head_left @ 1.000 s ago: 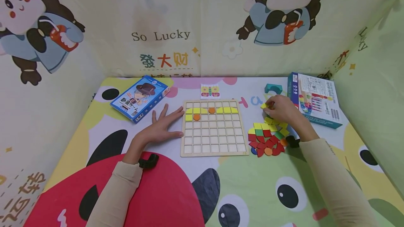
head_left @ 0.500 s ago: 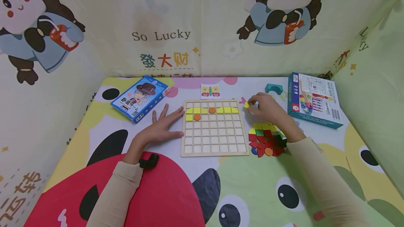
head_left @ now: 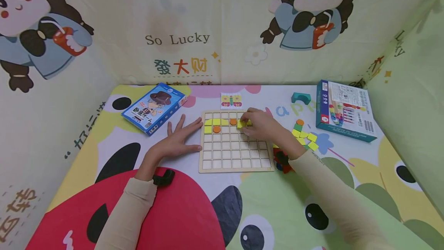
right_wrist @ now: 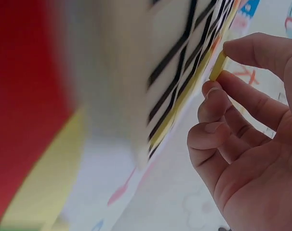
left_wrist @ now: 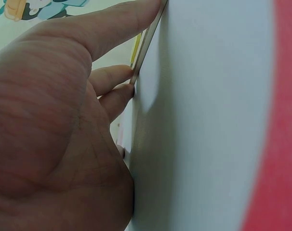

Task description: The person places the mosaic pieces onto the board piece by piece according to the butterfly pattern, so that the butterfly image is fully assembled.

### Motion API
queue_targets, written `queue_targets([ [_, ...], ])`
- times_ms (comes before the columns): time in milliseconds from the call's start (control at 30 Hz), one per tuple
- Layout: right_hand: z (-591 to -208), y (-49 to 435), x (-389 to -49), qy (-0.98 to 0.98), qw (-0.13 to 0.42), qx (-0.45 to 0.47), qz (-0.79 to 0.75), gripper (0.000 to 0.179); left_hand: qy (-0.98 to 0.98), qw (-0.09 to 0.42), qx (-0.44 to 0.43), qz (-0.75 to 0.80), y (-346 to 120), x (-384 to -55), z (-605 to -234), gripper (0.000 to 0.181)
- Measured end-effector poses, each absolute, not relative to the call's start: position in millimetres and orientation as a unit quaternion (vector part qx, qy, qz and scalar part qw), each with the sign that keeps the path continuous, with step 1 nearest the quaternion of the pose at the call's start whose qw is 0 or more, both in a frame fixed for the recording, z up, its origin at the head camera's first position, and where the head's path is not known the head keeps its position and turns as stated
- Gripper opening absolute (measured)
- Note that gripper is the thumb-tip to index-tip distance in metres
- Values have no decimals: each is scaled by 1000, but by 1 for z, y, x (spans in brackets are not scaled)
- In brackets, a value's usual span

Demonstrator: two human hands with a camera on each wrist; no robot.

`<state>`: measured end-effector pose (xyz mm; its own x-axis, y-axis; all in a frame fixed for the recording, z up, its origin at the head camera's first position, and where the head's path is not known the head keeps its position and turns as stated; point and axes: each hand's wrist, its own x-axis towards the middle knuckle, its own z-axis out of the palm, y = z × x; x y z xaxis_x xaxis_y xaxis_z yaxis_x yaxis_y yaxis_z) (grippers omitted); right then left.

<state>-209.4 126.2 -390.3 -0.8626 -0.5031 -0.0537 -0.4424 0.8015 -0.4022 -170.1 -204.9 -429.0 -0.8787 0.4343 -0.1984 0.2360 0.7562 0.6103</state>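
Observation:
A wooden grid board lies mid-table, with yellow tiles and two orange round tiles set in its upper rows. My left hand lies flat with spread fingers, thumb and fingertips at the board's left edge; the left wrist view shows the fingertips against that edge. Over the board's upper right, my right hand pinches a yellow tile between thumb and index finger, the other fingers loosely curled. The hand hides part of the upper right cells.
Loose yellow and green tiles lie right of the board; red ones are partly under my right wrist. A butterfly pattern card sits behind the board. A blue box, a teal arch-shaped piece and another game box stand farther back.
My right hand has carried the yellow tile leftward from beside the loose tile pile to over the board's upper right. The left hand has stayed in place.

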Motion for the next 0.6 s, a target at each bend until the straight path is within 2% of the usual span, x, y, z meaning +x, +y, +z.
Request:
queue_targets([
  [300, -391, 94, -206, 930, 66, -317, -172, 29, 922, 166, 187, 296, -205, -171, -430, 93],
  [600, -394, 82, -206, 933, 74, -311, -163, 28, 920, 168, 189, 300, -206, -171, -428, 92],
])
